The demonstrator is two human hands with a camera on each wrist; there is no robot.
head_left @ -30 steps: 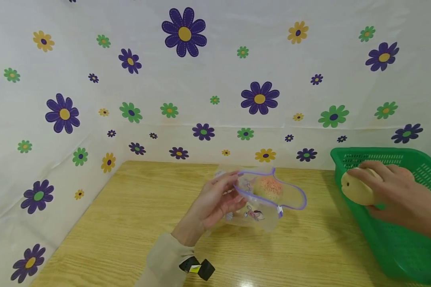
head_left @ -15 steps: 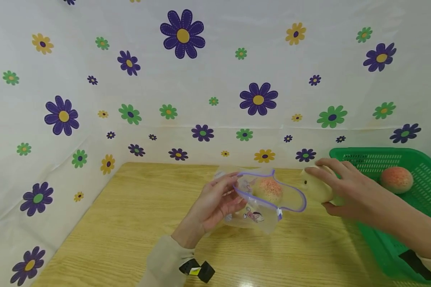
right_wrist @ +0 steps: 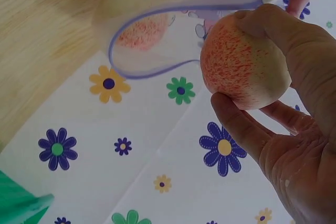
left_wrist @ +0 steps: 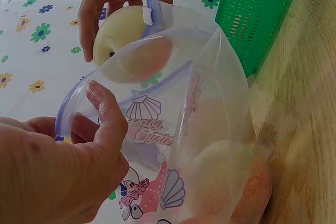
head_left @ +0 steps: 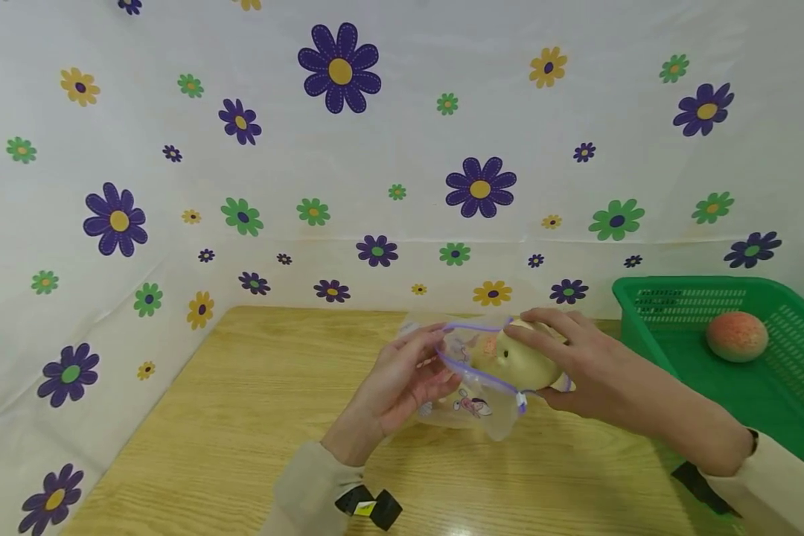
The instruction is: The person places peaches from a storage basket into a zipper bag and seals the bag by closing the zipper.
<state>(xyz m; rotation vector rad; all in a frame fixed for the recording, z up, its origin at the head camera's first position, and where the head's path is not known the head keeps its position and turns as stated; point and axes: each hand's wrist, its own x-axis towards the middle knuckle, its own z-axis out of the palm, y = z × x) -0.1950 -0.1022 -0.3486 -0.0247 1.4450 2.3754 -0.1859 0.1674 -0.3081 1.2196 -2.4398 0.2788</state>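
My left hand [head_left: 402, 376] pinches the rim of a clear zip bag [head_left: 458, 413] with purple edging, a white slider and printed cartoon shells. The bag's mouth gapes towards the right. At that mouth my right hand [head_left: 592, 372] grips a pale yellow peach [head_left: 528, 359], its dark stem pit facing the bag. Seen from the right wrist, thumb and fingers curl round this peach [right_wrist: 244, 64], whose near side is speckled red. More peaches [left_wrist: 223, 179] lie low inside the bag, blurred by the plastic in the left wrist view.
To the right stands a green plastic basket [head_left: 650, 335] with slotted walls, and a reddish peach [head_left: 737, 336] lies in it. The wooden table [head_left: 241, 417] meets a white flower-print cloth [head_left: 402, 134] at the back and left.
My right hand has carried the peach leftwards from over the green basket to the bag's mouth. The left hand stays in place, holding the bag.
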